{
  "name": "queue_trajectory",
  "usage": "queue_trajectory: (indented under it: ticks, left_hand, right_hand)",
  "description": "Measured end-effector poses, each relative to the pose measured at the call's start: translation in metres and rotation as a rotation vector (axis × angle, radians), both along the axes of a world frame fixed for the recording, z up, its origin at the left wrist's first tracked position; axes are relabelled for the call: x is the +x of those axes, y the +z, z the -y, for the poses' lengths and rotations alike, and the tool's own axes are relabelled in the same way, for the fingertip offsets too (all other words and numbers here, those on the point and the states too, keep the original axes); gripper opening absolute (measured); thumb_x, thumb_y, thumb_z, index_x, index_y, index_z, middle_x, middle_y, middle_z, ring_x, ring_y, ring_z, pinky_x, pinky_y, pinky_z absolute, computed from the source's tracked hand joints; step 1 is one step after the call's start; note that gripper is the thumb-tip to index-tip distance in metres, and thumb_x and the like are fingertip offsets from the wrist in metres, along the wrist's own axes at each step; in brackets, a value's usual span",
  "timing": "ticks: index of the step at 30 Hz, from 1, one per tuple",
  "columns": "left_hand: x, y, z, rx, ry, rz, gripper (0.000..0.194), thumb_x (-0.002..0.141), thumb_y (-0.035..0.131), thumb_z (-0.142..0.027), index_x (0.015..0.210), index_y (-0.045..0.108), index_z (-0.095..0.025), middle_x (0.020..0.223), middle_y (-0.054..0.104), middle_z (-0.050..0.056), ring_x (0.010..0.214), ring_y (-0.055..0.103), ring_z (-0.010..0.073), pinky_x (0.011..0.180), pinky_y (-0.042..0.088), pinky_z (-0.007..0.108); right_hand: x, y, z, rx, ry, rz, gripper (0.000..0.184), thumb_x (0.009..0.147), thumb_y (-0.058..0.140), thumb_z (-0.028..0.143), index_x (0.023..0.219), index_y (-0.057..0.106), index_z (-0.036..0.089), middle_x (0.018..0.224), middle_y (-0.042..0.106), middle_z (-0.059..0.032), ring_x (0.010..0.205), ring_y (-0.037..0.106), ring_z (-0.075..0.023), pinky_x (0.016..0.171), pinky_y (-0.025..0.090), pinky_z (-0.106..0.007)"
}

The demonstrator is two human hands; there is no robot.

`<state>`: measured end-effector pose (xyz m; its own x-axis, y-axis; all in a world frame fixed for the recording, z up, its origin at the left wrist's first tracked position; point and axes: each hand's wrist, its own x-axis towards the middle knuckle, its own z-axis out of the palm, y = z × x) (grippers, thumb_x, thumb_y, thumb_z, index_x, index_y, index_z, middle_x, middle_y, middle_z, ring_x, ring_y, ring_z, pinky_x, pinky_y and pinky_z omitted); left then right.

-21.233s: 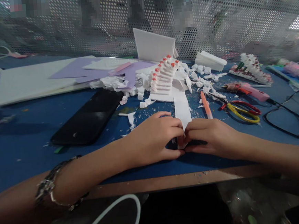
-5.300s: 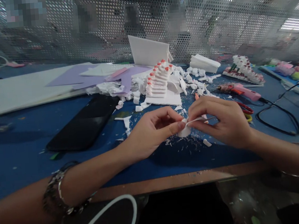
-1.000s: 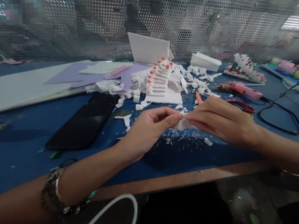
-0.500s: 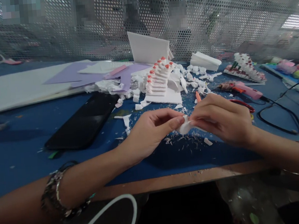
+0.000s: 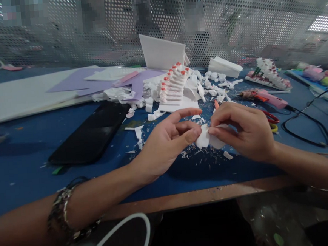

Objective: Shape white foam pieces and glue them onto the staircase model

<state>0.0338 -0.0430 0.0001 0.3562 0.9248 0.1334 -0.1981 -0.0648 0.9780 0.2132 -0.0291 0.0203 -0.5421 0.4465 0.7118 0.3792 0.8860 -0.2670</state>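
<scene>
Between my two hands is a small, thin white piece (image 5: pixel 203 139), like paper or foam sheet, over the near part of the blue table. My left hand (image 5: pixel 168 141) pinches its left side with thumb and a finger, while the index finger is raised off it. From the other side, my right hand (image 5: pixel 242 130) pinches it between thumb and fingertips, and a thin, pale flap (image 5: pixel 217 141) hangs below those fingers. Just beyond stands a small white staircase model (image 5: pixel 174 90) dotted with red along its sides, on a white base.
A black phone (image 5: pixel 92 134) lies left. White scraps (image 5: pixel 122 93) and purple sheets (image 5: pixel 77 79) are behind it. Right are a pink glue gun (image 5: pixel 272 98) with a black cord (image 5: pixel 307 136), scissors (image 5: pixel 272 117) and a red-and-white model (image 5: pixel 268 73). A perforated metal screen (image 5: pixel 103 37) closes the back.
My left index finger has lifted away from the white piece. The piece is turned and spread wider, with more of its thin flap showing under my right hand.
</scene>
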Motion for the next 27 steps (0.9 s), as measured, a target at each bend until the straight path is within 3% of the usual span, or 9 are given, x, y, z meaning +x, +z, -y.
queue_trajectory:
  ticks: [6,14,20,27]
  left_hand:
    - [0.001,-0.001,-0.001,-0.002,0.003,0.0,0.009,0.074,0.063,-0.027,0.078,0.064,-0.019,0.073,0.062,-0.003,0.065,0.054,0.006,0.063,0.042,0.015]
    - [-0.001,0.011,0.006,0.251,0.071,-0.273,0.011,0.076,0.057,-0.023,0.076,0.068,-0.021,0.079,0.07,-0.002,0.074,0.061,0.0113,0.067,0.046,0.018]
    - [-0.006,0.012,0.005,0.416,0.013,-0.338,0.012,0.072,0.063,-0.022,0.081,0.069,-0.027,0.085,0.069,-0.003,0.081,0.06,0.0127,0.074,0.045,0.021]
    - [-0.01,0.016,0.004,0.584,-0.011,-0.42,0.021,0.077,0.057,-0.016,0.089,0.068,-0.03,0.089,0.067,-0.003,0.079,0.059,0.0108,0.073,0.044,0.02]
  right_hand:
    - [-0.001,-0.003,-0.001,0.06,-0.006,0.0,0.006,0.079,0.054,0.016,0.074,0.051,0.015,0.068,0.056,0.0016,0.063,0.051,-0.0057,0.063,0.043,-0.019]
    - [0.003,-0.006,0.002,0.291,0.045,0.092,0.004,0.08,0.054,0.015,0.082,0.051,0.016,0.072,0.06,0.0002,0.066,0.052,-0.0071,0.065,0.046,-0.021]
    - [0.007,-0.007,0.003,0.303,0.041,0.139,0.008,0.079,0.056,0.019,0.079,0.049,0.016,0.066,0.057,0.0015,0.064,0.052,-0.007,0.061,0.044,-0.02]
    - [0.008,-0.006,0.003,0.319,0.096,0.128,0.008,0.079,0.057,0.018,0.079,0.049,0.016,0.069,0.058,0.0005,0.068,0.054,-0.0075,0.064,0.046,-0.02]
